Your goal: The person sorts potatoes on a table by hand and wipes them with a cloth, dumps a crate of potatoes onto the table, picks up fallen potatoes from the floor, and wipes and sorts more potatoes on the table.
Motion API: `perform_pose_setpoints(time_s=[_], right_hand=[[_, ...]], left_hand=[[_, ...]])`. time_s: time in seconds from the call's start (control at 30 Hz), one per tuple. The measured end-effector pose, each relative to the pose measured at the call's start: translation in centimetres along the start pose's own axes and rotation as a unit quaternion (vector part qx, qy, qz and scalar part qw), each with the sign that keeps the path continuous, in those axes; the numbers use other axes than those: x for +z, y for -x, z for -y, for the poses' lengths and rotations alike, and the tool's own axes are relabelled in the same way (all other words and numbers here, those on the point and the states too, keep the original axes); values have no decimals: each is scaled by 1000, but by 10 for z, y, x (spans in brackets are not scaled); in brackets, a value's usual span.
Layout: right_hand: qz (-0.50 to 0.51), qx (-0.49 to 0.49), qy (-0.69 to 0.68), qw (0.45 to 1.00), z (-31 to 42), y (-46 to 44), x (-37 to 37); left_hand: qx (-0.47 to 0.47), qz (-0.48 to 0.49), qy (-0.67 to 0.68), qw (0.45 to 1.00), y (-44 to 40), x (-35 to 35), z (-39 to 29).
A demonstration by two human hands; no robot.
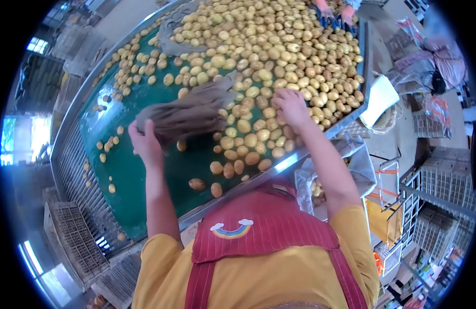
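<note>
A crumpled grey-brown cloth [191, 110] stretches over the green surface, its far end lying against the potatoes. At its near-left end, my left hand [146, 144] is closed on it, thumb on the upper side. My right hand [292, 107] rests among the potatoes [299, 49] with its fingers curled down; whether it grips one is hidden. Looser potatoes [232, 167] lie between my arms, near the metal rim. Farther back, another grey cloth [171, 33] lies on the heap.
The green table [127, 177] has a raised metal edge [279, 165] in front of me and a slatted part [80, 183] at the left. Another person's gloved hands [336, 19] touch the heap's far right. A plastic-lined container [307, 188] with potatoes stands below my right arm. Crates [75, 234] are stacked lower left.
</note>
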State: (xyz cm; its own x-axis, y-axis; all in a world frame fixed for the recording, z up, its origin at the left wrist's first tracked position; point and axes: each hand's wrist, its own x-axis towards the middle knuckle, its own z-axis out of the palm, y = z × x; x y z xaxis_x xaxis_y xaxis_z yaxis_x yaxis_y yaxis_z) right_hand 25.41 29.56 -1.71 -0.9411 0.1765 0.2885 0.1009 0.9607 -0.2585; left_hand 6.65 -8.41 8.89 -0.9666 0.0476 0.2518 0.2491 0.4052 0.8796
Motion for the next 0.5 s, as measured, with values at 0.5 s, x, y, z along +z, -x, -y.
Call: perform_pose_setpoints(time_s=[0.5], right_hand=[[-50, 398, -689, 604, 12, 45, -40]], left_hand=[[247, 321, -192, 894, 54, 130, -36]])
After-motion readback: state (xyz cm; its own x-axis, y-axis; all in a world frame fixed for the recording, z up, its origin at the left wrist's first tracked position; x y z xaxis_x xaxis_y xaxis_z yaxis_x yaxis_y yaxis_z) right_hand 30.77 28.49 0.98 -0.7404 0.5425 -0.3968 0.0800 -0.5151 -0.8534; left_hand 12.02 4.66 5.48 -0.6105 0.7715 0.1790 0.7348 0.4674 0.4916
